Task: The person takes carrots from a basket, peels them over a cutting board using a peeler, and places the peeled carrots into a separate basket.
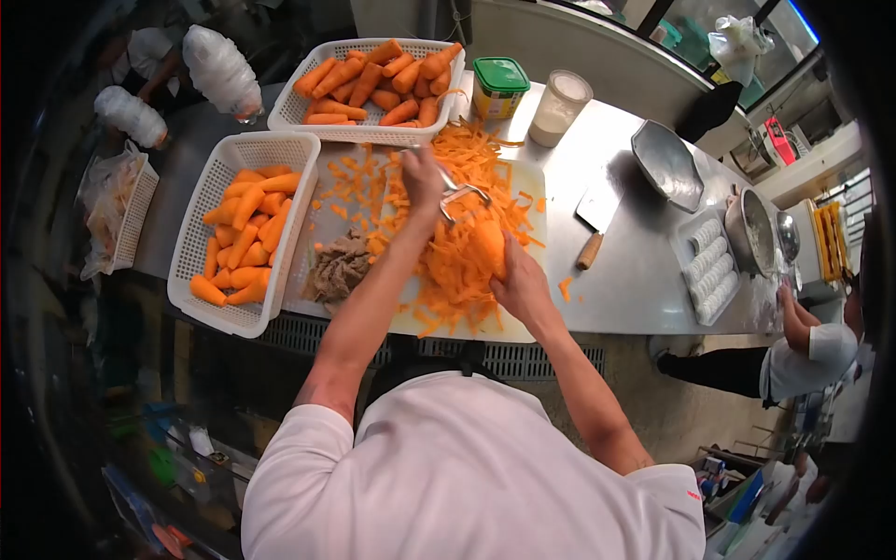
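My left hand [425, 179] is closed around the handle of a metal peeler [463, 194]. The peeler's head is at the upper end of a carrot [487, 246], which my right hand [523, 285] grips by its lower end. Beneath both hands, a heap of orange peelings [455, 280] covers much of a pale cutting board [527, 201]. To the left, smooth peeled carrots [245, 229] fill a white basket [303, 177]. Rougher-skinned carrots [359, 79] lie in a second white basket [448, 84] at the back.
A crumpled brown cloth [341, 269] lies left of the board. Behind it stand a green-lidded tub [499, 86] and a jar [560, 107]. A wooden-handled cleaver [595, 219] rests to the right, near a tray of white rolls [707, 266]. A co-worker [812, 359] is at the far right.
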Tool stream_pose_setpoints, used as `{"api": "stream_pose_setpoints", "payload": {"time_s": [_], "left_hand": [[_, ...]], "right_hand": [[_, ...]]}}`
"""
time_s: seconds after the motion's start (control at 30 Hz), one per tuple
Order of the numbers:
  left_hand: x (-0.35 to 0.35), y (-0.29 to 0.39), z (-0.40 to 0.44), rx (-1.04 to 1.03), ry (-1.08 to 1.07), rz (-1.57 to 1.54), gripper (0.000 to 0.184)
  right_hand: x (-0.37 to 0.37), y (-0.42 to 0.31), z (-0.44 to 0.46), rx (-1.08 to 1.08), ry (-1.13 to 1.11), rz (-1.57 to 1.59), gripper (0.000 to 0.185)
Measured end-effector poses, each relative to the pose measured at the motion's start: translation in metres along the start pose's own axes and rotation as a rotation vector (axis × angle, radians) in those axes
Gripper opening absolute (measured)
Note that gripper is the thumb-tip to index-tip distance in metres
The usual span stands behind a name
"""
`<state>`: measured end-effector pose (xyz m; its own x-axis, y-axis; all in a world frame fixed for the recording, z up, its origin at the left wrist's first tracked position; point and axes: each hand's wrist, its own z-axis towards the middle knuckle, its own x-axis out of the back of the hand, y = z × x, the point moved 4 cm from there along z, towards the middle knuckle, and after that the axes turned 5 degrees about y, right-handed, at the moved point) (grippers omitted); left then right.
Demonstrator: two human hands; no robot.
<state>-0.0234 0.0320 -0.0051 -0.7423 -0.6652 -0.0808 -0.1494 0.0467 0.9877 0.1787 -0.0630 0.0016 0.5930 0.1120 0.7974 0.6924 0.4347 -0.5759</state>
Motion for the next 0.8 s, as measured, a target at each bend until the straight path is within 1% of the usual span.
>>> {"api": "stream_pose_setpoints", "payload": {"time_s": [0.07, 0.1, 0.17, 0.2, 0.23, 0.3, 0.33, 0.37, 0.4, 0.43, 0.47, 0.5, 0.57, 0.6, 0.67, 0.73, 0.8], "left_hand": [[-0.013, 0.009, -0.021, -0.149, -0.174, -0.039, 0.027], [0.002, -0.01, -0.02, -0.091, -0.164, -0.01, 0.027], [0.003, -0.028, 0.018, -0.114, 0.031, 0.053, 0.03], [0.011, -0.019, 0.025, -0.031, 0.096, -0.003, 0.031], [0.008, -0.012, 0.024, -0.034, 0.1, -0.008, 0.031], [-0.001, -0.005, 0.002, -0.134, -0.046, -0.074, 0.032], [-0.004, 0.006, -0.017, -0.099, -0.13, 0.002, 0.034], [0.0, 0.006, -0.011, -0.1, -0.116, -0.003, 0.034], [0.006, 0.0, 0.001, -0.109, -0.011, 0.035, 0.034], [0.014, -0.01, 0.015, -0.117, 0.095, 0.075, 0.034], [0.033, -0.026, 0.041, -0.113, 0.173, 0.016, 0.032], [0.053, -0.021, 0.046, -0.12, 0.2, 0.009, 0.032], [0.092, -0.017, 0.04, -0.089, 0.221, -0.021, 0.03], [0.104, -0.025, 0.034, -0.09, 0.156, -0.1, 0.028], [0.134, -0.028, -0.013, 0.038, 0.181, -0.104, 0.026], [0.157, -0.064, -0.019, 0.073, 0.142, -0.138, 0.028], [0.173, -0.069, -0.034, 0.004, 0.047, -0.235, 0.026]], "right_hand": [[-0.003, -0.001, -0.002, 0.021, 0.024, -0.034, 0.08], [-0.009, -0.012, -0.017, -0.016, -0.027, -0.017, 0.08], [-0.006, -0.012, -0.014, 0.079, 0.037, -0.118, 0.078], [-0.003, -0.011, -0.012, 0.089, 0.043, -0.126, 0.078], [-0.002, -0.01, -0.012, 0.055, 0.029, -0.158, 0.077], [-0.006, -0.01, -0.013, 0.011, 0.006, -0.18, 0.077], [-0.005, -0.013, -0.011, 0.02, 0.01, -0.152, 0.076], [-0.005, -0.015, -0.006, 0.037, 0.016, -0.127, 0.076], [-0.005, -0.016, -0.007, 0.053, 0.007, -0.127, 0.076], [-0.002, -0.018, -0.012, 0.087, 0.054, -0.109, 0.075], [0.001, -0.018, -0.013, 0.129, 0.101, -0.092, 0.074], [0.006, -0.022, -0.008, 0.156, 0.092, -0.087, 0.074], [0.007, -0.027, 0.0, -0.046, -0.07, 0.323, 0.07], [-0.002, -0.028, 0.012, -0.139, -0.088, 0.414, 0.067], [-0.019, -0.092, 0.061, -0.059, -0.189, 0.471, 0.069], [-0.055, -0.138, 0.094, -0.049, -0.456, 0.982, 0.068], [-0.089, -0.166, 0.117, 0.091, -0.427, 0.89, 0.071]]}}
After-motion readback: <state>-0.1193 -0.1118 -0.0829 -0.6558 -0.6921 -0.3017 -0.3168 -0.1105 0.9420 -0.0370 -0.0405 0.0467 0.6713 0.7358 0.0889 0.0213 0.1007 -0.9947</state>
